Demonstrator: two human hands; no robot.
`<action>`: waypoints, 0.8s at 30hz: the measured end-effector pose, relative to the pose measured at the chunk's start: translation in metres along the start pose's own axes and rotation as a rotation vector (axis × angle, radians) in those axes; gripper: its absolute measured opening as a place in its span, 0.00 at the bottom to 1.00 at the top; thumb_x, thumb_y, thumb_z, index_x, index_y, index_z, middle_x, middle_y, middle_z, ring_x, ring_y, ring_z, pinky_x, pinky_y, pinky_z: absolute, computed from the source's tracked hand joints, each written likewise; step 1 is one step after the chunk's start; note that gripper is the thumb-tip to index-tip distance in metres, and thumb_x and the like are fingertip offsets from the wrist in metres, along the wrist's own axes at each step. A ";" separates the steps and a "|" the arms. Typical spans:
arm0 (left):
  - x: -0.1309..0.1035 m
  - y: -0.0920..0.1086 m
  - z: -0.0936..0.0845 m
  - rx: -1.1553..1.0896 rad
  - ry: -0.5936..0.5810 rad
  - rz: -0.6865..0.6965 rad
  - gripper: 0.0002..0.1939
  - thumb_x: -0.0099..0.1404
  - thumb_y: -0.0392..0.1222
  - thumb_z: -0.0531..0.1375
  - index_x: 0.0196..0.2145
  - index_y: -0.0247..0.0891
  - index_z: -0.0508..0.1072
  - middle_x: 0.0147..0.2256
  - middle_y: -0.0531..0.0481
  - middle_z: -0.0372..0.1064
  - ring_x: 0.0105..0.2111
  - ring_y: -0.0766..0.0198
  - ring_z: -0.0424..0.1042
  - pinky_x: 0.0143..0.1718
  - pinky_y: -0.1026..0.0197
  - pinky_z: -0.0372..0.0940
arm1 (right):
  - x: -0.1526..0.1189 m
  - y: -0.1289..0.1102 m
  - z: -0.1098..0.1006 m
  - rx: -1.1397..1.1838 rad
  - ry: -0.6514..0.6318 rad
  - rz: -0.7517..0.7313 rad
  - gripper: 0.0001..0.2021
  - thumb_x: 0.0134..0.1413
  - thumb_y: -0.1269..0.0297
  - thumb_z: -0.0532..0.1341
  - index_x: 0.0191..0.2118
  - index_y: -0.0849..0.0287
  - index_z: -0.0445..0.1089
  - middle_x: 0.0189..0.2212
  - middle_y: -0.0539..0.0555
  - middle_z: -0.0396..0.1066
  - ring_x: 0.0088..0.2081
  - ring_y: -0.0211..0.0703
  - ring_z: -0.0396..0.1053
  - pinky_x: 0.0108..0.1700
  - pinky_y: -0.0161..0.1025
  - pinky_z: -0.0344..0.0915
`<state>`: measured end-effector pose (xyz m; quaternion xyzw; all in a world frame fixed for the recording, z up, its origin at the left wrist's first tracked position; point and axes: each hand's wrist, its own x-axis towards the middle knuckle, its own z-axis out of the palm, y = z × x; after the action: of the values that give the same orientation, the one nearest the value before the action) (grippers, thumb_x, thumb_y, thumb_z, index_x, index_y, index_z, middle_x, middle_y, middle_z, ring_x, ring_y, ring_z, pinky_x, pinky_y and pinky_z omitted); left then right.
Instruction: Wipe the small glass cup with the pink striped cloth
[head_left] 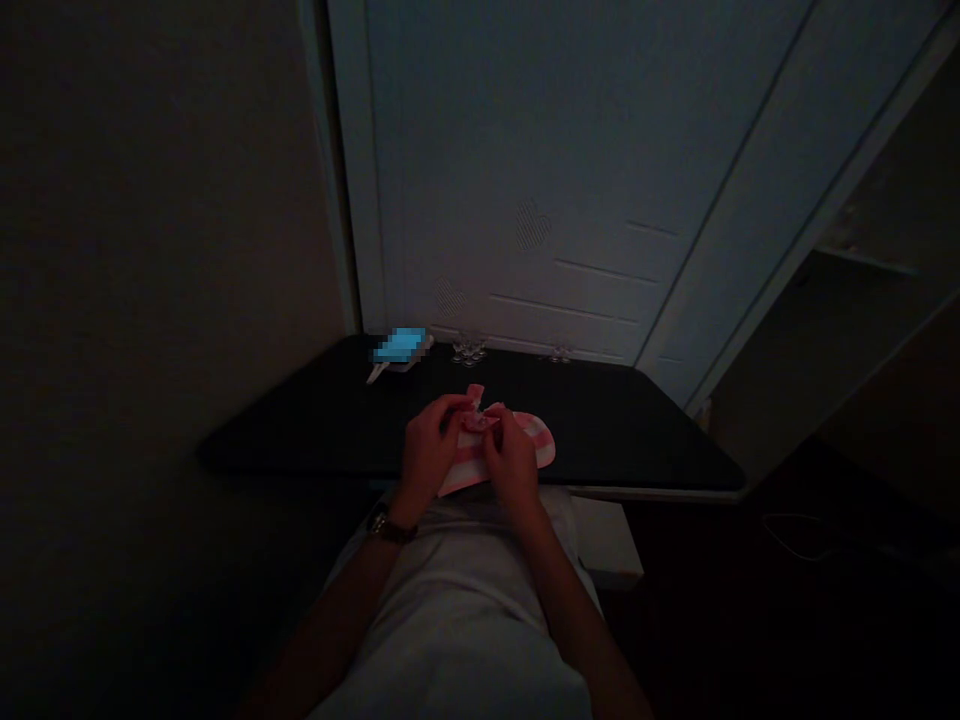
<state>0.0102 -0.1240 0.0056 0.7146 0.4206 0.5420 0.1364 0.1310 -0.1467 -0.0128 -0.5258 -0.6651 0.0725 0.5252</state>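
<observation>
A pink-and-white striped flat piece [544, 440], rounded at its right end, lies under my hands at the table's front edge. It looks like cloth, but its kind is unclear in the dim light. Above it, my left hand [431, 445] is closed, with fingertips pinching a crumpled pink ribbon-like strip [475, 394]. One end of that strip sticks up between the hands. My right hand [514, 460] is closed too, its thumb and fingers pinching the strip from the other side. The fingertips nearly meet, and they partly hide the strip's middle. A watch is on my left wrist.
The dark table [300, 430] stands against a pale panel with embossed hearts. At its back left rests a device with a lit blue screen [400, 345]. Clear ornament-like items [469, 350] stand along the back edge. A white box [609, 540] is below the table at right.
</observation>
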 end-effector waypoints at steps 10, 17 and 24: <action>0.003 -0.005 0.003 -0.038 0.018 -0.006 0.12 0.57 0.34 0.55 0.40 0.38 0.68 0.40 0.48 0.68 0.38 0.62 0.69 0.36 0.61 0.67 | -0.001 -0.001 -0.002 -0.008 -0.012 -0.014 0.13 0.53 0.73 0.48 0.43 0.57 0.62 0.36 0.52 0.68 0.36 0.39 0.67 0.38 0.35 0.61; 0.002 -0.008 0.003 -0.045 0.022 -0.043 0.12 0.58 0.39 0.55 0.41 0.38 0.68 0.41 0.47 0.69 0.38 0.62 0.70 0.38 0.59 0.67 | -0.001 0.000 -0.001 0.006 -0.014 -0.014 0.13 0.53 0.73 0.49 0.44 0.57 0.62 0.36 0.52 0.68 0.36 0.39 0.67 0.38 0.35 0.61; 0.002 -0.001 0.001 -0.086 -0.028 -0.060 0.12 0.60 0.43 0.54 0.42 0.40 0.69 0.41 0.49 0.71 0.38 0.62 0.71 0.39 0.61 0.66 | 0.000 -0.003 -0.003 0.074 0.021 -0.033 0.13 0.55 0.72 0.48 0.46 0.57 0.62 0.37 0.53 0.68 0.36 0.40 0.66 0.40 0.36 0.61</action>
<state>0.0109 -0.1217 0.0054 0.7026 0.4165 0.5452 0.1889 0.1312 -0.1496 -0.0097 -0.4957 -0.6652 0.0827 0.5522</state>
